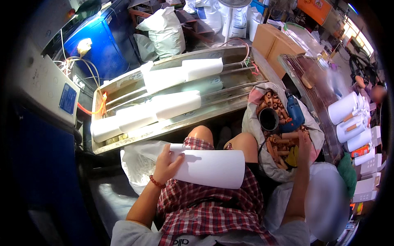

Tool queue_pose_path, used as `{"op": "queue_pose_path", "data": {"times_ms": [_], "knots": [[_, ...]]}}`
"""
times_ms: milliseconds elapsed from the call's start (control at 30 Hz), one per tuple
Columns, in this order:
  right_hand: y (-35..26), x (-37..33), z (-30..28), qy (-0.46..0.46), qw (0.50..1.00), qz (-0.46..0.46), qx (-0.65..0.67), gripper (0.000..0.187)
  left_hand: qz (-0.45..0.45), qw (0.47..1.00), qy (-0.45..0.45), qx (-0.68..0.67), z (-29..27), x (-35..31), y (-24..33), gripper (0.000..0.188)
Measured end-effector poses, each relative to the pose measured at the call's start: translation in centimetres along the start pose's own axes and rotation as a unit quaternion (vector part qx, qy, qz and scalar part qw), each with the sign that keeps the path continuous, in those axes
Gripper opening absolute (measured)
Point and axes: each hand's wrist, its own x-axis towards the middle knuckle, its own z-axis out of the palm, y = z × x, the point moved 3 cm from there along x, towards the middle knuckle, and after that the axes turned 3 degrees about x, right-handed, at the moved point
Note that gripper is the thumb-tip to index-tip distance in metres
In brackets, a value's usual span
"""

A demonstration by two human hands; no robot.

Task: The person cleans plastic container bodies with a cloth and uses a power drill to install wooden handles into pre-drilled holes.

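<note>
In my left hand (165, 165), closed round its narrow end, is a white tapered plastic cylinder (215, 168) with a short stub at that end. It lies sideways across my lap. On my right, my right hand (304, 143) reaches into an open sack (254, 158) of brown tubular pieces (274, 153). Its fingers are partly hidden there, so any grip on a piece cannot be made out. A blue power drill (294, 111) and a dark round cup (269, 119) rest on the pieces, with a yellow object (292, 157) near my hand.
Ahead stands a long trough (184, 126) with rods carrying several white cylinders (176, 105). A white bag (141, 164) sits by my left knee. More white cylinders (342, 107), some with brown pieces, line the far right. Cardboard boxes (273, 43) stand behind the trough.
</note>
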Motion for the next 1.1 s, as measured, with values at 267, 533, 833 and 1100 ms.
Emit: {"op": "queue_pose_path", "data": {"times_ms": [267,533,833,1100], "knots": [[-8.8,-5.2,16.7,-0.291,0.921,0.172,0.193,0.028,0.023,0.999,-0.032,-0.012,-0.1,0.5,0.9,0.030],[-14.0,-10.5,25.9,-0.593,0.785,-0.055,-0.170,0.028,0.011,1.000,-0.019,-0.016,-0.7,-0.1,-0.2,0.031],[-14.4,-12.9,28.6,-0.544,0.729,-0.270,-0.316,0.031,0.018,0.999,-0.025,-0.013,-0.2,0.0,-1.1,0.034],[-14.3,-13.9,29.0,-0.461,0.699,-0.467,-0.284,0.022,0.019,0.999,-0.032,-0.016,-0.5,0.2,-1.4,0.034]]}}
